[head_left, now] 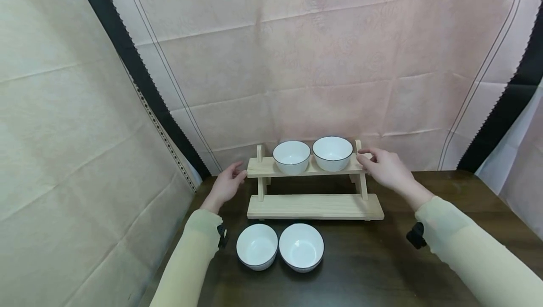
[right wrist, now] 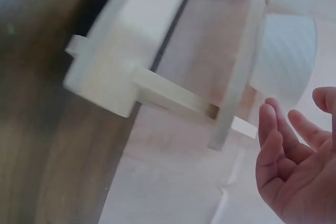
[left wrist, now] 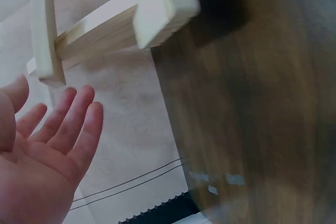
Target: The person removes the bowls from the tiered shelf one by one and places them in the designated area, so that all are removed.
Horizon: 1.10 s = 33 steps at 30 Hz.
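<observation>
A two-tier wooden rack [head_left: 314,207] stands on the dark table. Two white bowls with dark rims sit side by side on its upper board, a left bowl [head_left: 292,158] and a right bowl [head_left: 333,154]. In front of the rack are another two such bowls, the nearer-left one [head_left: 257,246] and its neighbour [head_left: 301,247]. My left hand [head_left: 226,184] is beside the upper board's left end, fingers spread and empty in the left wrist view. By the right end is my right hand [head_left: 387,168], its fingers loosely bent around nothing in the right wrist view.
The brown wooden table [head_left: 360,264] carries the rack and bowls. Pale fabric walls [head_left: 322,62] rise behind and at both sides, with black strips [head_left: 140,69] along the corners. The rack's lower board is bare.
</observation>
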### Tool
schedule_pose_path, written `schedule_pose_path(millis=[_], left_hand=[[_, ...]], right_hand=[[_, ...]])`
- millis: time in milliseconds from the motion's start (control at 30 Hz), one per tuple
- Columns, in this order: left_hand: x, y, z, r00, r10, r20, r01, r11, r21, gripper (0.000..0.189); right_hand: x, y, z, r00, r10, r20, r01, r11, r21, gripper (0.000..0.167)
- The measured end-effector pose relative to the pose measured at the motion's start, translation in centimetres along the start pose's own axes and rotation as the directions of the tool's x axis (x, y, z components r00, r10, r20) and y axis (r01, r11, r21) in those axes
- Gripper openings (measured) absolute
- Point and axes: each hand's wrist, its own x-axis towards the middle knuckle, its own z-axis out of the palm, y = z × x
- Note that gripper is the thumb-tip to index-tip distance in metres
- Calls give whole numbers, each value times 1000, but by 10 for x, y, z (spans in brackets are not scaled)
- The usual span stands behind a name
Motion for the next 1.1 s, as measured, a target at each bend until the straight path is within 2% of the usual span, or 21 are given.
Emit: schedule_pose_path(millis=[233, 433, 600, 867, 1100], left_hand=[[11, 13, 0, 998, -36, 56, 39, 997, -62, 50], [17, 18, 1, 996, -65, 59, 70, 995, -72, 49], [20, 20, 2, 993, -74, 91, 83, 992, -98, 49], [23, 24, 6, 985, -126, 114, 144, 976, -165, 49], [26, 30, 13, 981, -161, 112, 175, 975, -133, 54]], right_hand=[[16, -12, -4, 996, 32, 87, -46, 986, 163, 68], [23, -18, -1, 992, 56, 113, -70, 990, 124, 68], [27, -20, 3, 991, 69, 111, -87, 982, 169, 67], [30, -22, 10, 987, 72, 142, -115, 942, 315, 67], [32, -21, 16, 986, 78, 148, -131, 912, 390, 65]])
